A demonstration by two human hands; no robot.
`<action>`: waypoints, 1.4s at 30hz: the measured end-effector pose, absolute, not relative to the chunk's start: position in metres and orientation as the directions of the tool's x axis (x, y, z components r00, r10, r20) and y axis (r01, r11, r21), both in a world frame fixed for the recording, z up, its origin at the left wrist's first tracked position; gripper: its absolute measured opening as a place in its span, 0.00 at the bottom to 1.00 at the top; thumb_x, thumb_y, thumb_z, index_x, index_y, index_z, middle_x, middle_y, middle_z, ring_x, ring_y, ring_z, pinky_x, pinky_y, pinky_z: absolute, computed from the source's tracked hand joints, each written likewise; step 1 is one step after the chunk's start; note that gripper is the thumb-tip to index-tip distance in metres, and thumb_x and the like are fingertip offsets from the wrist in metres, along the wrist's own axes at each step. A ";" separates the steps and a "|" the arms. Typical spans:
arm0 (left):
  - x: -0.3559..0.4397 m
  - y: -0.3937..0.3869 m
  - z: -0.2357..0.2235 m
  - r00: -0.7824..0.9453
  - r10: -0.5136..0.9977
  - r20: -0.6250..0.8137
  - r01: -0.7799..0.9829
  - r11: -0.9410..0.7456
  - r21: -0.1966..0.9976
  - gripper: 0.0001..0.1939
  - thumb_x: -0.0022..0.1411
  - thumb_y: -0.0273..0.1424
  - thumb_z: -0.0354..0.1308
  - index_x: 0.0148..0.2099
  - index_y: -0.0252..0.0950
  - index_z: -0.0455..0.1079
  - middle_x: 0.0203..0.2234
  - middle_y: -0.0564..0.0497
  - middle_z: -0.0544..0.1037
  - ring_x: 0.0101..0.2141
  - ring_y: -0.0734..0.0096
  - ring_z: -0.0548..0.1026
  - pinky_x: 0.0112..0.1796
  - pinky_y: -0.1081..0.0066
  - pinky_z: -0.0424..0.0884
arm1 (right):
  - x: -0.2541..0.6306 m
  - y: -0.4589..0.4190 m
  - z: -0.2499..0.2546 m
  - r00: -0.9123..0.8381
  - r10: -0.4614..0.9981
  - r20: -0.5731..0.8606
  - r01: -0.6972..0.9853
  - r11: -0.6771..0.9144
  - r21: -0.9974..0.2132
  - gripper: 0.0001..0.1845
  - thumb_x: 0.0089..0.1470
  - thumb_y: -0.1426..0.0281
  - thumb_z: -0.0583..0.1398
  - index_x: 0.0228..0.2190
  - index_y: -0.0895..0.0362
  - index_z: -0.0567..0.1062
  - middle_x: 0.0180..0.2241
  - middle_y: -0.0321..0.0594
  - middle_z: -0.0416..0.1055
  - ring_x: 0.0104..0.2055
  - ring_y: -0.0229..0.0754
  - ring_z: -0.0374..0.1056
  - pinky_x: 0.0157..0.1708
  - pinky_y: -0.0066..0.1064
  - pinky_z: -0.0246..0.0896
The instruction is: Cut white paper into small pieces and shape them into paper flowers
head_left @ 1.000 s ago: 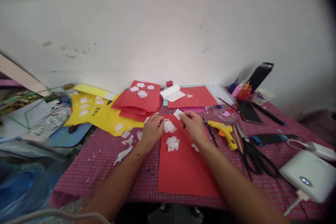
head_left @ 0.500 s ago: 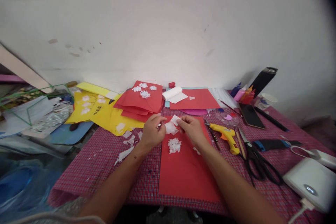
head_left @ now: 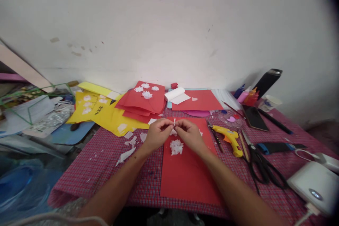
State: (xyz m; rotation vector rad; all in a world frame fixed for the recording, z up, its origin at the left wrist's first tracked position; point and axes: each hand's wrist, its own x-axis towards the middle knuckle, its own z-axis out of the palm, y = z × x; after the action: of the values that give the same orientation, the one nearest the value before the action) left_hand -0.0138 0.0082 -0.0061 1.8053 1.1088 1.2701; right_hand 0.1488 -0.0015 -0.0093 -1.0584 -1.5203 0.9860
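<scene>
My left hand (head_left: 159, 133) and my right hand (head_left: 191, 135) meet over the upper part of a red sheet of paper (head_left: 189, 176). Between their pinched fingertips is a small white piece of paper (head_left: 174, 122), its upper tip sticking up thin and narrow. Both hands are closed on it. Just below the fingers, a crumpled white paper flower (head_left: 176, 147) lies on the red sheet. More white paper shows partly behind the fingers and beside my right hand, mostly hidden. Torn white scraps (head_left: 125, 156) lie on the checked cloth left of my left hand.
A yellow glue gun (head_left: 228, 138), black scissors (head_left: 261, 164), a blue-black knife (head_left: 278, 147) and a white power bank (head_left: 308, 185) lie at the right. Behind are stacked red sheets (head_left: 150, 104) with white flowers and a white paper roll (head_left: 175, 93). Yellow sheets (head_left: 108, 117) lie left.
My right hand has moved left with the white piece of paper to meet my left hand. The paper, flat and square before, now looks narrow and gathered between both hands' fingertips.
</scene>
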 end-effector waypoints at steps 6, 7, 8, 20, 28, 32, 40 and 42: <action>-0.014 0.007 -0.004 0.173 0.919 0.355 0.228 -0.387 0.893 0.06 0.59 0.31 0.58 0.36 0.37 0.76 0.33 0.50 0.79 0.35 0.69 0.75 0.39 0.71 0.70 | 0.148 -0.003 -0.011 -0.097 0.949 0.300 0.209 0.314 -0.926 0.06 0.55 0.67 0.59 0.27 0.56 0.70 0.24 0.33 0.68 0.26 0.36 0.62 0.27 0.27 0.55; -0.014 0.007 -0.004 0.177 0.921 0.347 0.216 -0.380 0.899 0.06 0.59 0.31 0.58 0.36 0.37 0.76 0.32 0.50 0.79 0.34 0.69 0.75 0.38 0.71 0.70 | 0.148 -0.003 -0.011 -0.096 0.947 0.307 0.212 0.320 -0.923 0.06 0.55 0.68 0.59 0.27 0.56 0.70 0.25 0.33 0.68 0.26 0.37 0.62 0.27 0.27 0.55; -0.014 0.007 -0.003 0.182 0.922 0.341 0.203 -0.375 0.904 0.07 0.59 0.32 0.58 0.36 0.36 0.76 0.32 0.50 0.79 0.34 0.69 0.75 0.38 0.72 0.70 | 0.148 -0.003 -0.011 -0.095 0.944 0.314 0.218 0.328 -0.919 0.06 0.55 0.68 0.58 0.27 0.56 0.70 0.25 0.33 0.69 0.26 0.37 0.63 0.27 0.27 0.56; -0.013 0.008 -0.003 0.194 0.928 0.318 0.199 -0.354 0.914 0.08 0.60 0.34 0.57 0.33 0.36 0.75 0.28 0.51 0.77 0.30 0.72 0.72 0.34 0.74 0.67 | 0.147 -0.004 -0.010 -0.091 0.926 0.366 0.306 0.376 -0.875 0.07 0.55 0.70 0.58 0.25 0.55 0.70 0.25 0.33 0.68 0.26 0.37 0.62 0.27 0.27 0.55; -0.014 0.008 -0.002 0.194 0.930 0.311 0.208 -0.349 0.914 0.08 0.60 0.34 0.57 0.34 0.36 0.75 0.28 0.51 0.78 0.31 0.71 0.73 0.35 0.73 0.68 | 0.148 -0.005 -0.009 -0.097 0.930 0.355 0.297 0.368 -0.881 0.06 0.55 0.69 0.58 0.27 0.55 0.72 0.25 0.34 0.70 0.27 0.37 0.63 0.28 0.27 0.55; -0.015 0.009 -0.005 0.188 0.919 0.347 0.232 -0.385 0.893 0.08 0.60 0.32 0.57 0.36 0.37 0.77 0.31 0.50 0.79 0.33 0.70 0.74 0.37 0.72 0.69 | 0.148 -0.004 -0.010 -0.095 0.932 0.351 0.300 0.363 -0.882 0.05 0.54 0.69 0.59 0.29 0.55 0.73 0.27 0.35 0.71 0.27 0.38 0.64 0.27 0.27 0.56; -0.014 0.006 -0.002 0.208 0.833 0.512 0.351 -0.552 0.756 0.08 0.60 0.27 0.56 0.37 0.39 0.77 0.34 0.49 0.80 0.37 0.68 0.76 0.42 0.68 0.69 | 0.147 -0.004 -0.009 -0.083 0.928 0.363 0.323 0.370 -0.871 0.05 0.54 0.71 0.58 0.28 0.55 0.74 0.26 0.35 0.71 0.27 0.38 0.63 0.27 0.27 0.55; -0.013 0.005 0.000 0.223 0.820 0.527 0.364 -0.572 0.735 0.08 0.60 0.26 0.56 0.37 0.40 0.77 0.35 0.49 0.80 0.37 0.67 0.76 0.42 0.68 0.69 | 0.148 -0.004 -0.009 -0.081 0.928 0.363 0.327 0.369 -0.870 0.06 0.54 0.71 0.58 0.27 0.55 0.74 0.26 0.34 0.71 0.27 0.38 0.63 0.27 0.27 0.55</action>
State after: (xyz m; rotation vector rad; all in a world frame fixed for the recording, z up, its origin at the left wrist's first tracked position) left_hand -0.0133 0.0052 -0.0005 2.0420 1.0888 1.3169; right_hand 0.1476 -0.0045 -0.0093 -1.1421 -1.6225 0.7482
